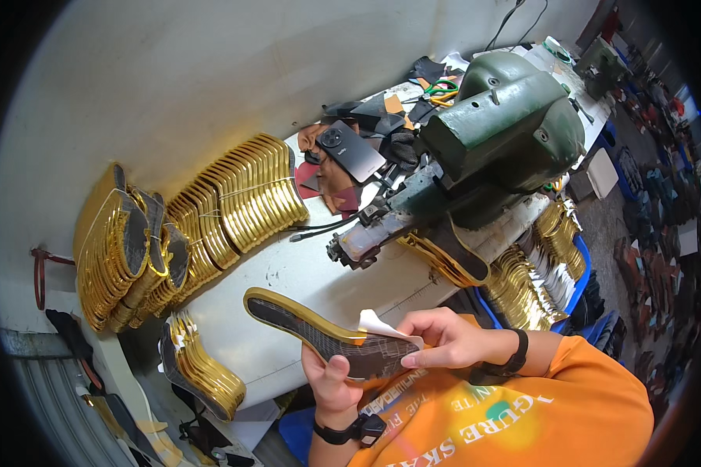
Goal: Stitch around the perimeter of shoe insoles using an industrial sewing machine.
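Note:
A shoe insole with a dark, grid-patterned face and a gold rim is held up in front of my orange shirt. My left hand grips its lower edge near the middle, thumb against the dark face. At the wider end, my right hand pinches the insole, its thumb on the dark face. A white sheet-like piece stands up from the upper edge beside my right fingers. Whether it is attached to the insole, I cannot tell. The fingers behind the insole are partly hidden.
A green machine stands over the white table. Tied gold insole stacks line the wall; another bundle sits at the near-left edge. A phone lies on scraps, green-handled scissors behind. A blue crate holds more insoles.

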